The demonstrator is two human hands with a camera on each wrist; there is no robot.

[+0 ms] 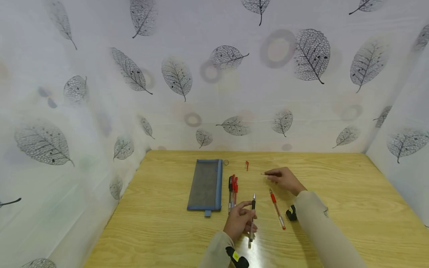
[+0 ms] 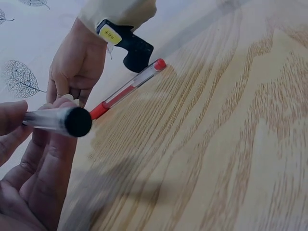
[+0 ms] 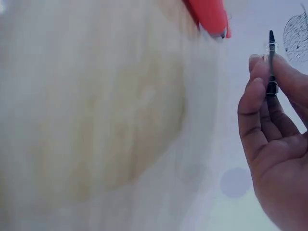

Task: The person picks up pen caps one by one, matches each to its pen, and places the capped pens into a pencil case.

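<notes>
My left hand (image 1: 237,221) holds a clear-barrelled pen with a black grip (image 1: 253,205), its bare metal tip pointing away from me. In the left wrist view the pen's black end (image 2: 78,121) faces the camera. Between thumb and fingers, my right hand (image 1: 285,180) pinches a small clear and black pen cap (image 3: 272,62), above the table's far part. An uncapped red pen (image 1: 277,209) lies between the two arms. Farther back lies a red pen cap (image 1: 247,165), apart from it.
Left of the hands, a black capped pen (image 1: 230,190) and two red capped pens (image 1: 235,186) lie side by side. Beside them is a flat grey mesh pouch (image 1: 205,185) with blue edging. A leaf-patterned curtain (image 1: 234,93) borders the wooden table (image 1: 151,223).
</notes>
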